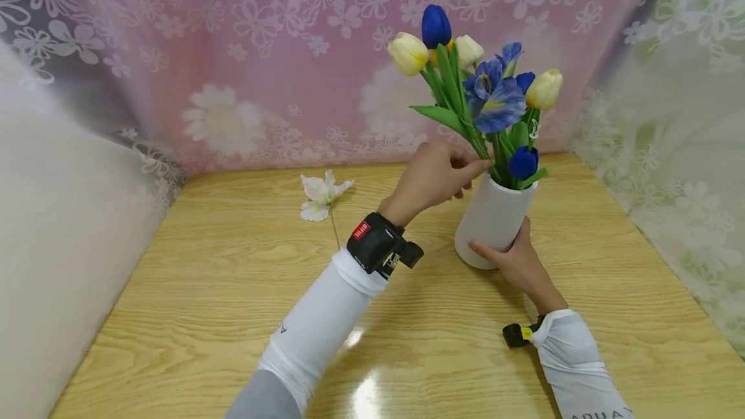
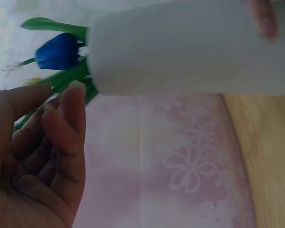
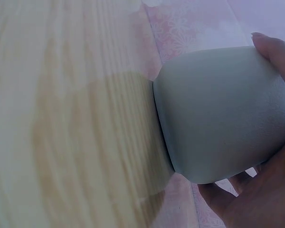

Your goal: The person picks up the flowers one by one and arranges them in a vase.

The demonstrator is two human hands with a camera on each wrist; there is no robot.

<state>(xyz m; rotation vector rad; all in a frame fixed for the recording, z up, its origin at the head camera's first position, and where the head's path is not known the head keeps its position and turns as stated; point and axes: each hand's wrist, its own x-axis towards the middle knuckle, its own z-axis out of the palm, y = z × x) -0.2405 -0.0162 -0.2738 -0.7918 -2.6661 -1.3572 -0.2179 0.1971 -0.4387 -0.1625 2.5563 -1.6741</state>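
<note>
A white vase stands on the table, leaning a little to the right in the head view. It holds blue tulips, cream tulips and a blue iris. At the rim, my left hand pinches a green tulip stem between thumb and fingertips; which bloom it carries is unclear. Low on the vase, my right hand grips the side, thumb in front and fingers around the far side. The right wrist view shows the same hold close to the vase's base.
A white iris with a thin stem lies on the wooden table, left of my left wrist. Floral cloth hangs behind the table, with more fabric along both sides.
</note>
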